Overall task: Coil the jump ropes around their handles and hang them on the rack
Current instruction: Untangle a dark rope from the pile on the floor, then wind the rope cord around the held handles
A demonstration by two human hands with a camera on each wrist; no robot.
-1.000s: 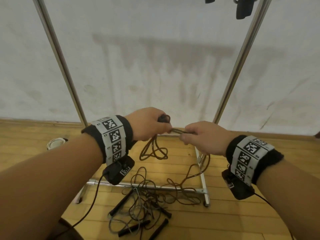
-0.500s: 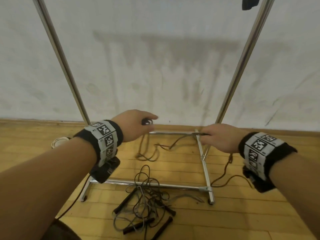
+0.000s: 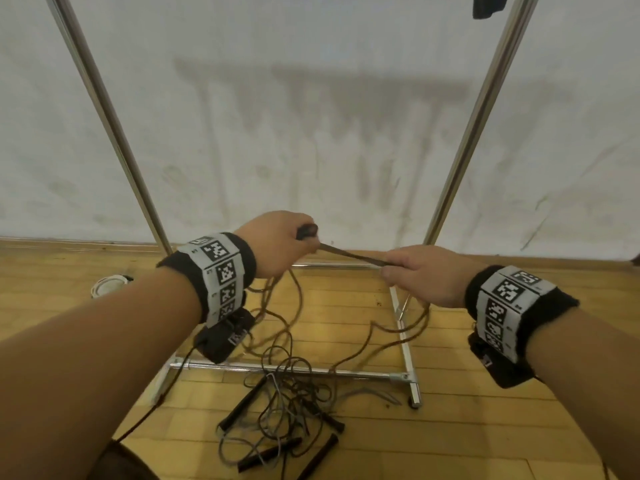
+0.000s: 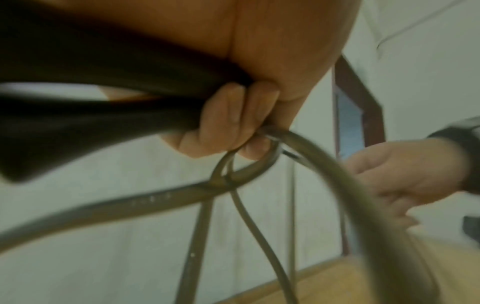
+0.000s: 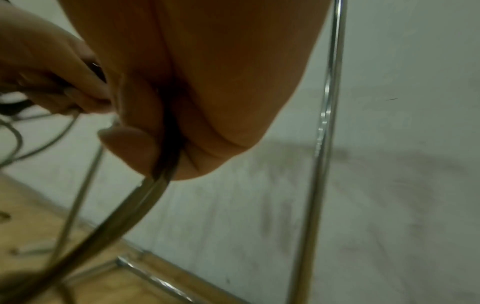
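My left hand grips the black handles of a brown jump rope at waist height in front of the rack. In the left wrist view its fingers curl round the handles, and rope loops hang below them. My right hand pinches the rope a short way to the right, so the strand runs taut between both hands. The right wrist view shows the rope leaving the right hand's fingers downward. The rest of the rope trails to the floor.
The metal rack has two slanting poles and a base bar on the wooden floor. A tangle of other jump ropes with black handles lies before it. A white round object sits at left. A white wall stands behind.
The hands were close together, then my right hand drew the rope out to the right. It has since come back toward the left hand, and the strand between them is taut.
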